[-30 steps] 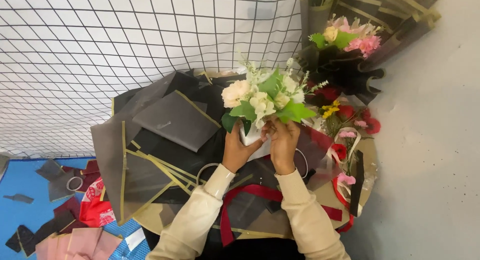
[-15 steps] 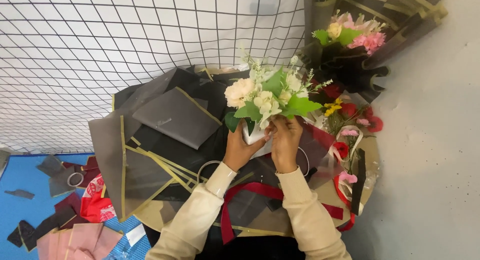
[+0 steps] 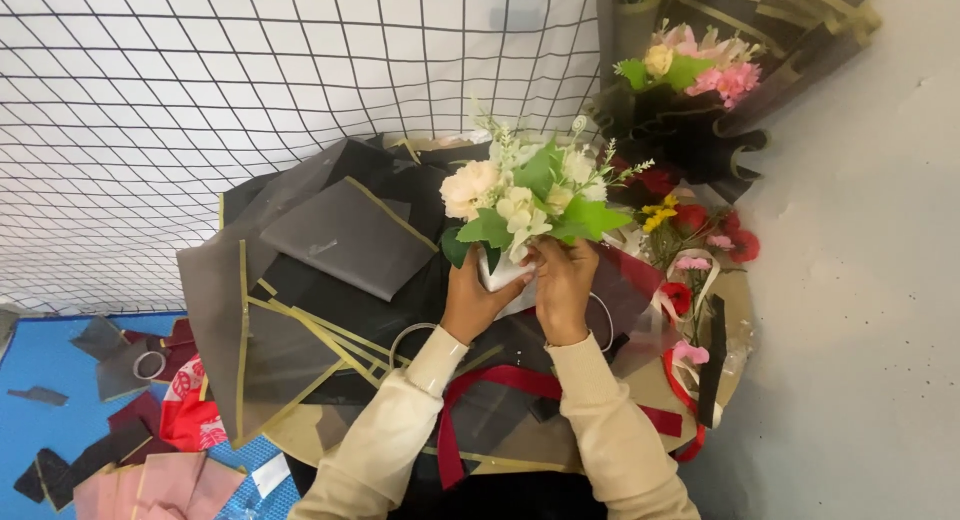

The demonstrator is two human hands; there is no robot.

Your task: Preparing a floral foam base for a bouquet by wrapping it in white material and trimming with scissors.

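Head view: left hand (image 3: 478,298) & right hand (image 3: 563,285) both closed round the white-wrapped base of a cream bouquet (image 3: 530,200), blooms just above fingers, held upright off the counter (image 3: 300,435) w/ dark wrap sheets (image 3: 345,238) to the left.

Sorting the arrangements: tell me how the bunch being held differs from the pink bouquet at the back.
The held bunch has cream flowers; the back bouquet has pink ones. The held bunch sits in white wrap, gripped by both hands; the back bouquet sits in dark wrap, untouched. Both have green leaves.
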